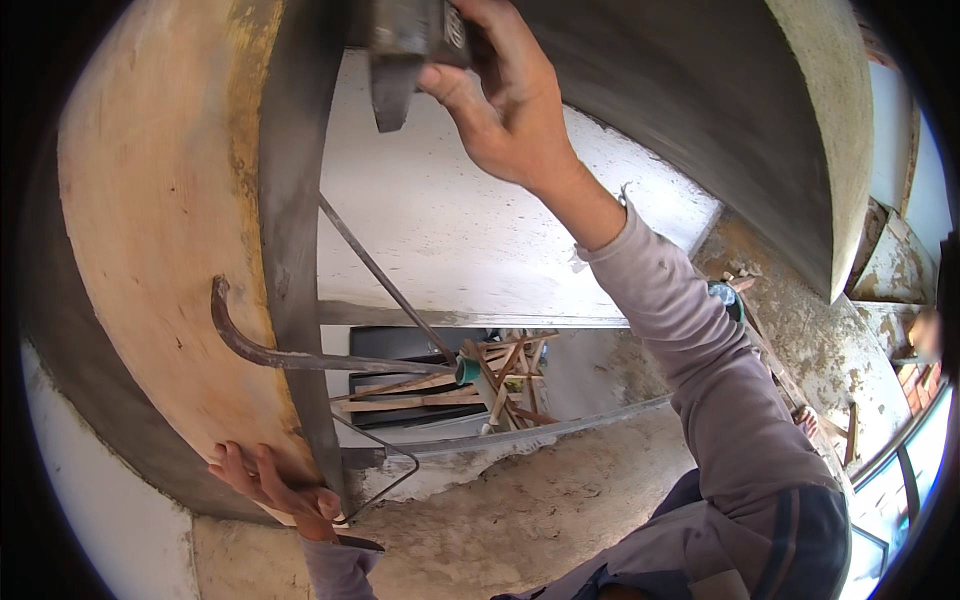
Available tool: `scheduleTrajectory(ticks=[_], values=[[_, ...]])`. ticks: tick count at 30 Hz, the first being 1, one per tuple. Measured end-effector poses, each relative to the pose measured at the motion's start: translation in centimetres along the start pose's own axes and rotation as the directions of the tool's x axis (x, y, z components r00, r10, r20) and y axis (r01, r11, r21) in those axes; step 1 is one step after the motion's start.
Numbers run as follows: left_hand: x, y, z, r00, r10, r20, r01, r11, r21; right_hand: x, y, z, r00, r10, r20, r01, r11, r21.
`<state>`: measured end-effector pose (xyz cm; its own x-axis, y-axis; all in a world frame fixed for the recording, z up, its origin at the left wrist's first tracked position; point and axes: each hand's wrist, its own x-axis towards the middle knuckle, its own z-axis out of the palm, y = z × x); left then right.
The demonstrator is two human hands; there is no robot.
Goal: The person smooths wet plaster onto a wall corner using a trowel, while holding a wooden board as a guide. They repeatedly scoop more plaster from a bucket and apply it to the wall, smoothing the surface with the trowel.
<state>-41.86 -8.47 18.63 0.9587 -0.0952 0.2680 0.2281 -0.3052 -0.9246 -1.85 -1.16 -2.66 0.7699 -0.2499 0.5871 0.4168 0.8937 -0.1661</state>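
Observation:
My right hand [515, 110] is raised at the top, its fingers closed round a dark grey block-like tool [400, 60] with a tapered lower end; the top edge cuts it off, and its exact kind does not show. At the lower left my left hand [270, 485] lies against the bottom of a long wooden board [170, 230]. Its fingers are spread on the board's face, with the thumb near the edge. Over the board reaches a hooked metal rod [300, 358]. Fresh dark grey plaster [295, 250] runs along the board's right edge.
A second metal rod [385, 275] slants down to a green ring [467, 370]. Below hangs a thin bent rod [400, 475]. Scrap timber [510, 380] lies in a heap beyond. A grey plastered slab [720, 110] overhangs at upper right, above a rough plastered ledge [800, 340].

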Motion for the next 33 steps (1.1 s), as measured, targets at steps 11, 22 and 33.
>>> scheduleTrajectory(ticks=[11,22,33], values=[[0.1,-0.7,1.5,0.996,0.054,-0.073,-0.057,0.998,-0.039,-3.0,-2.0,5.5,0.989,-0.104,-0.108,0.119,0.983,0.141],[0.3,0.2,0.8,0.998,0.017,-0.054,-0.020,0.999,-0.043,-5.0,-4.8,3.9,0.992,0.022,0.122,-0.061,0.943,0.326],[0.2,0.1,1.1,0.998,0.040,-0.041,-0.040,0.999,0.006,-5.7,-4.6,6.3,0.999,-0.036,-0.037,0.040,0.993,0.111]])
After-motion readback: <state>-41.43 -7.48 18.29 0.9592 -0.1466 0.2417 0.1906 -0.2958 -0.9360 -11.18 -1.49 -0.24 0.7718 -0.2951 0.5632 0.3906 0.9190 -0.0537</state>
